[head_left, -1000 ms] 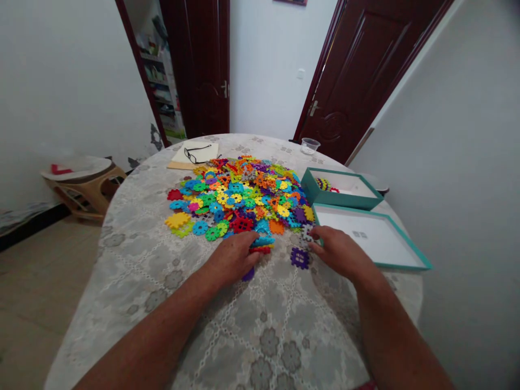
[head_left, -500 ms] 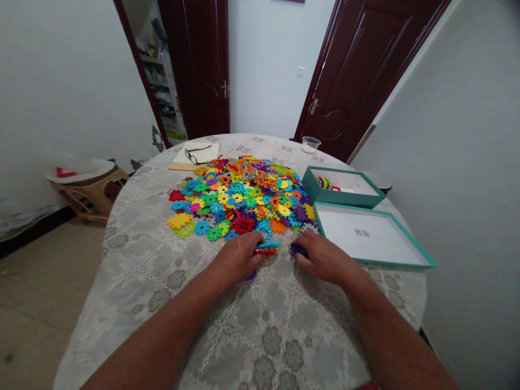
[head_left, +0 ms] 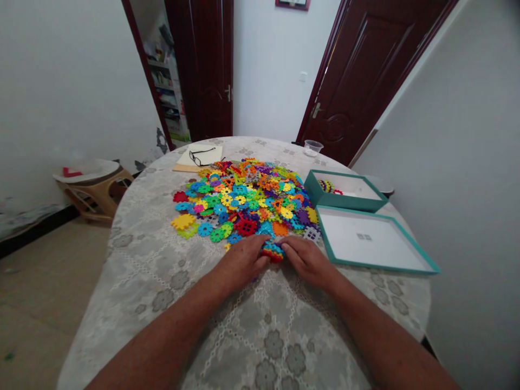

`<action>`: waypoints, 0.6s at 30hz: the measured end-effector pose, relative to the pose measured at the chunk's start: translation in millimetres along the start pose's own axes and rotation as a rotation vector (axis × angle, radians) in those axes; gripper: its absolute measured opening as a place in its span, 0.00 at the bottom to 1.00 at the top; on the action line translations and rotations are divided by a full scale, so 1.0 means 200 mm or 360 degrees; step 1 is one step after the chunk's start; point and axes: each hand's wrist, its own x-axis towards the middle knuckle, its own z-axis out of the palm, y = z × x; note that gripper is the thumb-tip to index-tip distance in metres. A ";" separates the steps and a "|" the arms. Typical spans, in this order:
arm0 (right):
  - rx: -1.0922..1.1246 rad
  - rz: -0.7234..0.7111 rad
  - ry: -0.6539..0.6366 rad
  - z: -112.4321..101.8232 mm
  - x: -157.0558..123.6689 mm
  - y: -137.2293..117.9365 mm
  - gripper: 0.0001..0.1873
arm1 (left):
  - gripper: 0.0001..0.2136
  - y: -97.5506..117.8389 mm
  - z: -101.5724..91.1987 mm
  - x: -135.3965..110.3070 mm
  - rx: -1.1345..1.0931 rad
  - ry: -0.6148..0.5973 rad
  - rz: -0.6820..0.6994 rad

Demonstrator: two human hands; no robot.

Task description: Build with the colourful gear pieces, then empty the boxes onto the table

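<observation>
My left hand [head_left: 248, 259] is closed around a small stack of interlocking plastic pieces [head_left: 274, 252], with blue on top and yellow and red below. From the other side my right hand [head_left: 306, 257] pinches a purple plastic piece against this stack; fingers hide most of that piece. Both hands are close together just above the tablecloth. Directly beyond them spreads a large pile of colourful interlocking pieces [head_left: 239, 201], some round and notched, others square or triangular. A bit of purple shows under my left hand, mostly hidden.
An open teal box [head_left: 345, 201] with a few joined pieces inside stands right of the pile. Its shallow lid [head_left: 376, 238] lies in front, white inside up. Glasses [head_left: 197, 158] rest on a paper pad [head_left: 209, 155] at back left. A clear plastic cup [head_left: 312, 148] stands at the far edge.
My right hand has moved left with the purple piece and now meets the stack in my left hand. The stack has tilted to show more of its top. The view has shifted slightly.
</observation>
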 end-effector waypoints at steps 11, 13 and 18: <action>0.0038 0.0105 -0.0128 0.00 -0.01 -0.03 0.24 | 0.22 -0.02 0.02 0.00 0.0062 0.0015 -0.0034; 0.0006 0.0096 -0.0114 0.01 -0.01 -0.03 0.23 | 0.24 -0.03 0.04 0.00 0.0113 0.0020 -0.0039; -0.0008 0.0114 -0.0080 0.01 -0.01 0.00 0.23 | 0.25 -0.05 0.07 -0.01 0.0154 0.0055 -0.0018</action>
